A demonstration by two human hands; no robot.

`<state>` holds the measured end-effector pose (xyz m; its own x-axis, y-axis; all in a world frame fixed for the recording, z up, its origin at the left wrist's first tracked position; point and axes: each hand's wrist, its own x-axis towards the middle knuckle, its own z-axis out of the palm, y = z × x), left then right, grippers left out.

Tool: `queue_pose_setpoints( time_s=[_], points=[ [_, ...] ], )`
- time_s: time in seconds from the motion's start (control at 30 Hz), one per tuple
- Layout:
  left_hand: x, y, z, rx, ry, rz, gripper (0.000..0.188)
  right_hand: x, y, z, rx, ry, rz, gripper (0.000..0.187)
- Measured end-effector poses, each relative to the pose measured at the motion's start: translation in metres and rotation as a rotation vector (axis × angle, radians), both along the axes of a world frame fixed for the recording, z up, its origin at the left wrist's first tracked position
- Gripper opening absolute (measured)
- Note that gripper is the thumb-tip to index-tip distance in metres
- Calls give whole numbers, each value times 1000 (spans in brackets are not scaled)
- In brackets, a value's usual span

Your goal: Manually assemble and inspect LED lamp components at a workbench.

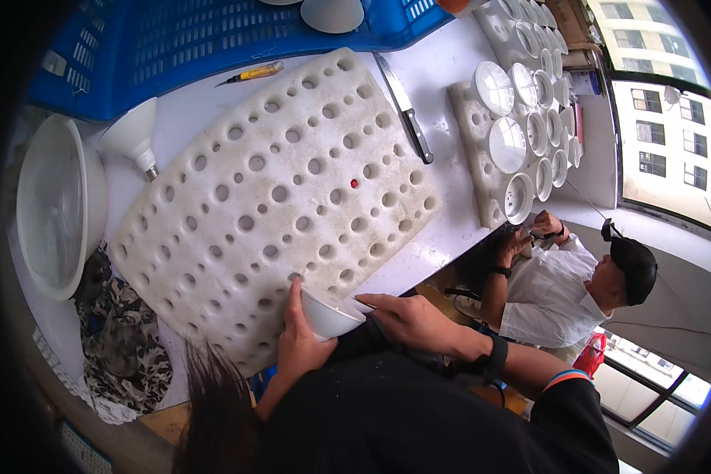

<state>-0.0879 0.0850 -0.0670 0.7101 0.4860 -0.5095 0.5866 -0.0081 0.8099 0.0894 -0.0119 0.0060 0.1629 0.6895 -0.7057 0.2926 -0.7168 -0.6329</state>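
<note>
A white, cone-shaped lamp cup (332,316) is in my left hand (299,338), tilted over the near edge of the foam board. My left thumb and fingers wrap round its left side. At the cup's right rim is my right hand (407,320), its fingers closed and the index finger reaching to the rim. What these fingers hold, if anything, is too small to tell. Just beyond both hands lies a thick white foam board (292,197) full of round holes, with a small red bit (354,183) on it.
A knife (407,110) lies by the board's far right edge, a yellow screwdriver (253,73) beyond it. A blue basket (205,39) stands at the back. On the left are a lamp (130,138), a big white bowl (51,205) and camouflage cloth (122,347). Lamp cups (507,146) and a co-worker (549,292) are right.
</note>
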Motion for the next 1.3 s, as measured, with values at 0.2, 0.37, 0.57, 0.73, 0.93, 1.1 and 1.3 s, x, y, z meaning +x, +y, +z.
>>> queue_pose_setpoints(
  time_s=[0.2,0.37,0.57,0.73,0.93,1.1,1.3],
  points=[
    [0,-16,-3,-24,44,119,105,-5,-24,11,100,-10,-24,31],
    [0,-21,-14,128,-76,100,105,-1,-25,12,106,-3,-20,31],
    [-1,-19,-15,133,-91,60,105,10,-26,0,123,53,-2,28],
    [3,-13,-13,89,-83,35,105,15,-24,-14,75,249,-80,27],
    [24,-11,2,8,81,45,101,12,-11,-9,-88,38,-230,30],
    [29,-5,6,-29,80,43,101,16,5,-12,-170,-34,-243,28],
    [13,-7,-7,125,-92,-80,103,41,35,-57,-125,-116,-306,27]
  ],
)
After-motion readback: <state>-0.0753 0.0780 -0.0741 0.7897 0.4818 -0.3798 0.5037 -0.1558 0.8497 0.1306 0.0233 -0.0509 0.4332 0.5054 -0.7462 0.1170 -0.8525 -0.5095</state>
